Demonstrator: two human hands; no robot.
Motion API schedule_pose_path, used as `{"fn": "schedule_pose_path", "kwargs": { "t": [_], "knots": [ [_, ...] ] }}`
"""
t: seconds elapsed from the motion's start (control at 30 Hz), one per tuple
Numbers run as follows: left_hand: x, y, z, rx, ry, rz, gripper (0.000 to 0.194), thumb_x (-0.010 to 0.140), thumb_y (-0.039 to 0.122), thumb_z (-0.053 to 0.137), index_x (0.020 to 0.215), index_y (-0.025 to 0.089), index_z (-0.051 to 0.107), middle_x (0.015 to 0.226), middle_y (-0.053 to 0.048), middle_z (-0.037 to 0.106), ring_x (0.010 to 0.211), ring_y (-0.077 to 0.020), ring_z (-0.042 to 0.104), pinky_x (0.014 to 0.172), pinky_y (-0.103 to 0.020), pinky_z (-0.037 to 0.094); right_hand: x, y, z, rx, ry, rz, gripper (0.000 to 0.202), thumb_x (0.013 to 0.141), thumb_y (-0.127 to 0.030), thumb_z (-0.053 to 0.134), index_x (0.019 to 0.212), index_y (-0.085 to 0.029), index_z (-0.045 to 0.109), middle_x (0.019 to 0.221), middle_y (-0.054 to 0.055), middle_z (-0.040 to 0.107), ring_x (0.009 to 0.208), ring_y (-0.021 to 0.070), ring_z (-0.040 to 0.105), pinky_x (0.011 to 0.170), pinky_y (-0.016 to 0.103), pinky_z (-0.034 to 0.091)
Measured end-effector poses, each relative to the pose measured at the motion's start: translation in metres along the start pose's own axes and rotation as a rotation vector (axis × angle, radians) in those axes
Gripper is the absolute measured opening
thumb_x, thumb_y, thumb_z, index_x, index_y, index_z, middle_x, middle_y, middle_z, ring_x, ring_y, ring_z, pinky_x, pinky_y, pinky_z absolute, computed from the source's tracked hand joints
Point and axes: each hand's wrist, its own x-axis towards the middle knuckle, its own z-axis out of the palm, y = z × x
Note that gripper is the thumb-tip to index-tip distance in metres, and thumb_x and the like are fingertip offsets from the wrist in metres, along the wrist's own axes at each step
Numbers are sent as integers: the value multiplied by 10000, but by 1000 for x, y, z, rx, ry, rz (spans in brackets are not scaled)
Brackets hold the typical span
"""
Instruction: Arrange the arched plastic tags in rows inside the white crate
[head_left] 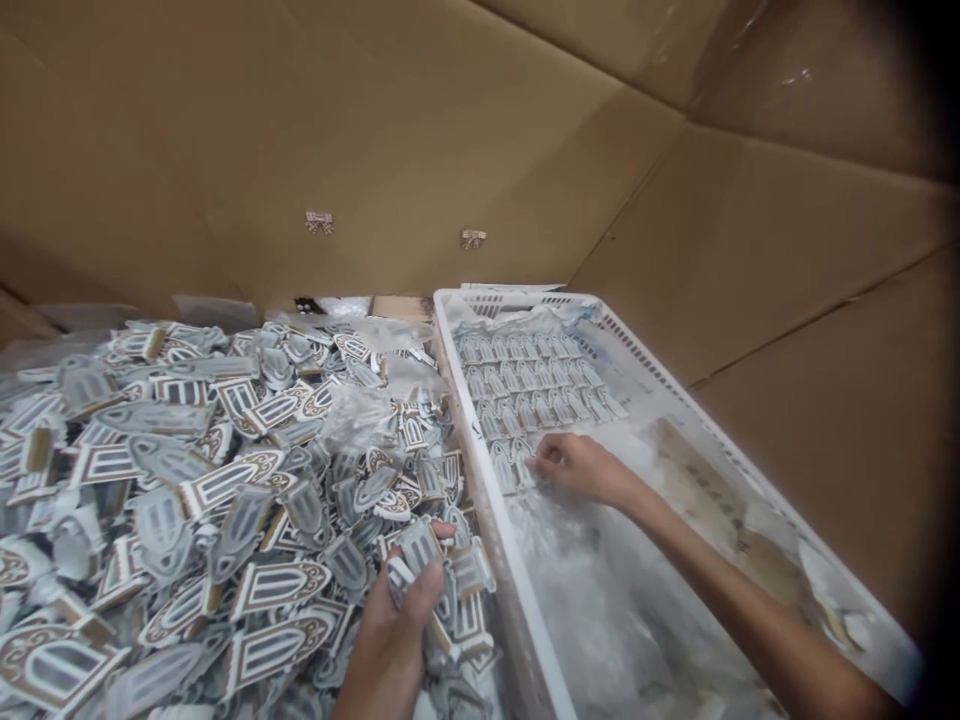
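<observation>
My left hand [401, 610] is closed around a few small grey-and-white arched window pieces [420, 545], with the thumb pressed over them, above the near edge of a large pile. Over the white plastic crate [517, 590], my right hand [577, 465] has its fingers pinched together at the last arched window piece [523, 462] of the front row. The fingertips partly cover that piece's edge. Behind it, several rows of like pieces [532, 375] stand side by side on clear plastic film in the crate.
A heap of loose arched window pieces [247, 490], some with brown scroll patterns, spreads across the left. A crumpled clear bag [360, 415] lies on it. Cardboard walls [337, 120] rise behind and on the right. Two small bow-shaped items [319, 222] are on the back cardboard.
</observation>
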Motion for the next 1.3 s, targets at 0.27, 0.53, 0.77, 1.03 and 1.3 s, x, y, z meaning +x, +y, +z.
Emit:
{"fn": "schedule_pose_path", "kwargs": {
  "t": [0.27,0.53,0.77,1.03,1.3],
  "knots": [
    [-4,6,7,-81,58,-71,883,756,710,879,1433,186,659,1202,-124,809,1065,-301,797,831,-330,664,-13,-18,-3,3,182,-96,242,1032,-452,656,977,-227,723,975,31,777,829,190,653,711,309,377],
    [-7,8,10,-164,80,-84,872,704,639,943,1407,217,646,1230,-100,798,1108,-305,780,939,-372,648,-81,-72,7,332,219,-824,234,1042,-454,711,1057,-222,731,899,6,680,781,117,604,663,264,437],
    [-8,-1,3,-40,85,14,794,720,638,931,1328,199,673,1287,-109,778,1262,-324,720,1012,-332,604,-106,-89,28,359,169,-937,103,1052,-287,681,1119,-210,684,989,17,742,816,117,643,708,269,492],
    [-7,9,12,-91,113,-18,739,775,644,870,1344,228,649,1127,-62,786,993,-244,771,879,-318,638,-80,-65,-10,710,316,-580,205,1005,-400,739,939,-206,728,774,10,697,610,102,548,526,239,428],
    [-13,12,13,-77,100,-45,781,723,616,904,1346,212,662,913,-32,757,752,-199,722,671,-275,588,-14,5,-38,489,283,-9,267,845,-402,810,854,-182,660,743,26,690,633,131,572,567,259,401]
  ]
}}
